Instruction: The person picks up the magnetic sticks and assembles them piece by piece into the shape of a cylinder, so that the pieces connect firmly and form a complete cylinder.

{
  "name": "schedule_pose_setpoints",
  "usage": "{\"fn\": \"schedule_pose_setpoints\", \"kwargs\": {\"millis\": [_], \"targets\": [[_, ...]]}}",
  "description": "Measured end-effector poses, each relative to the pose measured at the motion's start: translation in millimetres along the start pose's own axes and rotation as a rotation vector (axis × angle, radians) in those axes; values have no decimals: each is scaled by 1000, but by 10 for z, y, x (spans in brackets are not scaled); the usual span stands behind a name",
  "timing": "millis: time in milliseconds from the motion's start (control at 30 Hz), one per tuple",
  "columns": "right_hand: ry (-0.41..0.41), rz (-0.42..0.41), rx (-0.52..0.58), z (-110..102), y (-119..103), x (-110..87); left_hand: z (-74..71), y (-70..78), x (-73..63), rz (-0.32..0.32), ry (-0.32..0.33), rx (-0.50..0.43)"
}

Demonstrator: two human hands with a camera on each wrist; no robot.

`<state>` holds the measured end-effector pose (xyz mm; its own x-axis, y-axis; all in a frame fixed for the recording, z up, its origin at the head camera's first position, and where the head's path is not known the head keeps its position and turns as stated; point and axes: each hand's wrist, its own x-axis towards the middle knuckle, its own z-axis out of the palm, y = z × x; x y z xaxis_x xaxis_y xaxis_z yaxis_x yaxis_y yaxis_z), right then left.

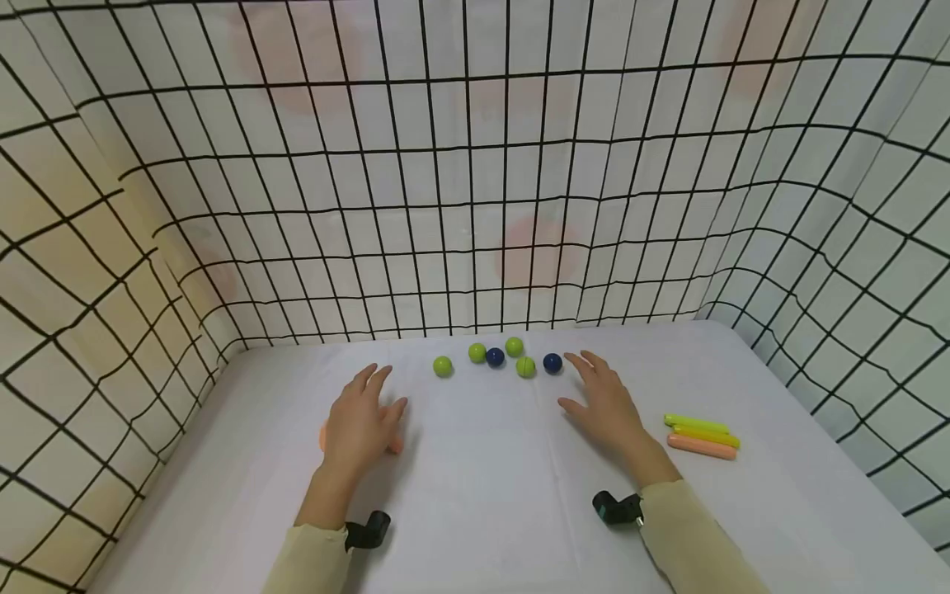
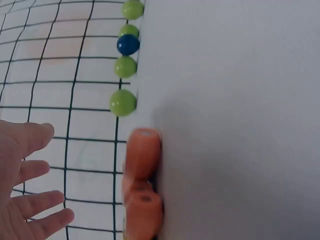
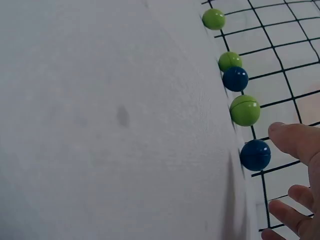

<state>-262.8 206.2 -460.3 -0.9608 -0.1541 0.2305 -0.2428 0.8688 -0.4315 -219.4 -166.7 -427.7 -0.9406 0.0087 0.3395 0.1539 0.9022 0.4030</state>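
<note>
My left hand [image 1: 362, 425] hovers with spread fingers over several orange pieces [image 1: 396, 445], covering most of them in the head view. In the left wrist view those orange pieces [image 2: 143, 156] look like thick rounded cylinders with small marks on their ends. My right hand [image 1: 607, 406] is held out with its fingers apart and nothing between them. Closest to its fingertips is a dark blue ball [image 1: 552, 363]. Left of that ball lie a second blue ball [image 1: 495, 357] and several green balls [image 1: 525, 367], one with a seam line.
Right of the right forearm lie three short sticks: a lime one [image 1: 696, 424], a yellow one [image 1: 708, 437] and a peach one [image 1: 702, 447]. Black-lined grid walls [image 1: 453, 206] enclose the white table [image 1: 482, 503] at the back and sides. Both wrists wear black cameras [image 1: 369, 530].
</note>
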Motion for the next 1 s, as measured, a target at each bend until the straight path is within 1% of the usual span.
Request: {"fn": "schedule_pose_setpoints", "kwargs": {"millis": [133, 233, 300, 433, 533, 667, 767, 833, 1000], "targets": [[-31, 76, 169, 39, 99, 64, -29, -131, -33, -60, -19, -8], [-43, 105, 222, 67, 149, 132, -73, -217, -45, -84, -24, 1], [-46, 106, 235, 85, 170, 185, -108, -268, -48, -108, -26, 1], [-66, 90, 244, 128, 198, 288, -186, -357, -51, -186, -28, -22], [-100, 111, 259, 151, 217, 353, -221, -430, -57, -248, -39, -50], [-136, 144, 276, 166, 238, 424, -229, -534, -64, -326, -85, -90], [-142, 151, 279, 178, 237, 450, -232, -607, -73, -377, -125, -113], [-144, 159, 280, 185, 228, 459, -240, -653, -78, -400, -148, -129], [-135, 170, 271, 209, 214, 460, -274, -750, -106, -410, -188, -168]]}}
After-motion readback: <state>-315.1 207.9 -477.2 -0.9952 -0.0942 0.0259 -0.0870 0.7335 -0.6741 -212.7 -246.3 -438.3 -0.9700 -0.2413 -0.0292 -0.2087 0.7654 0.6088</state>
